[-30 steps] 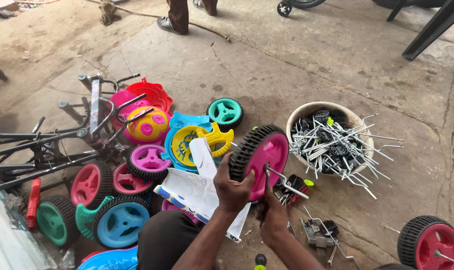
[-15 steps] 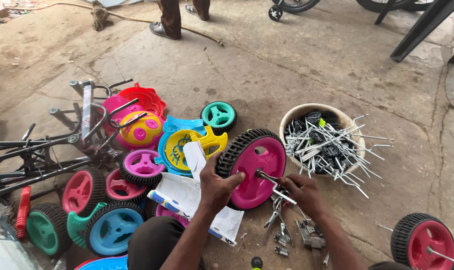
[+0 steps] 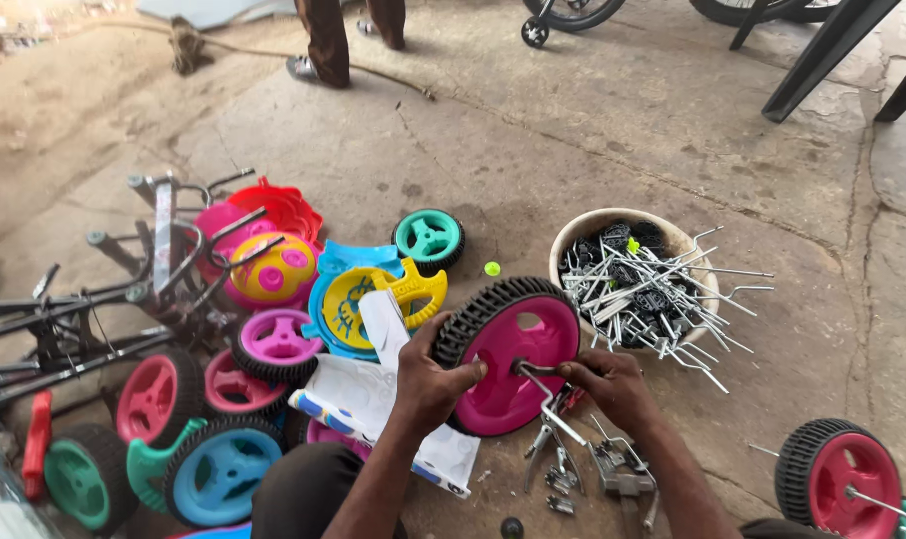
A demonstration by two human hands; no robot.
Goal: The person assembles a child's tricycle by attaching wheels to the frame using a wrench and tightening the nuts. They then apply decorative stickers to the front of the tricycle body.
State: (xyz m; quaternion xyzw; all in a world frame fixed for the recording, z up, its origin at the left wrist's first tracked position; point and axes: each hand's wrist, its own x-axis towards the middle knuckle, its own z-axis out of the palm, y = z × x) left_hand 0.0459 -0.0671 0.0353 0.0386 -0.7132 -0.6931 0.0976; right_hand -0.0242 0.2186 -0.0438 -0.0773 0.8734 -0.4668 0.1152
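Note:
My left hand (image 3: pixel 431 374) grips the left rim of a pink plastic wheel with a black tyre (image 3: pixel 508 351), holding it upright on the concrete. My right hand (image 3: pixel 604 384) pinches a thin metal rod (image 3: pixel 545 389) that sits in the wheel's hub and angles down to the ground. Small metal brackets and clamps (image 3: pixel 573 469) lie on the floor just below both hands. A cream bowl (image 3: pixel 583 228) stuffed with bent metal rods and black parts stands just behind the wheel to the right.
A heap of coloured plastic wheels and covers (image 3: pixel 273 339) lies left, with grey metal frames (image 3: pixel 93 309) beyond it. A white packet (image 3: pixel 373 399) sits under my left forearm. Another pink wheel (image 3: pixel 842 484) is at bottom right. A person's legs (image 3: pixel 333 40) stand far back.
The wheel has turned from edge-on to facing me and now stands on the floor. My right hand moved from below it to the rod at its hub.

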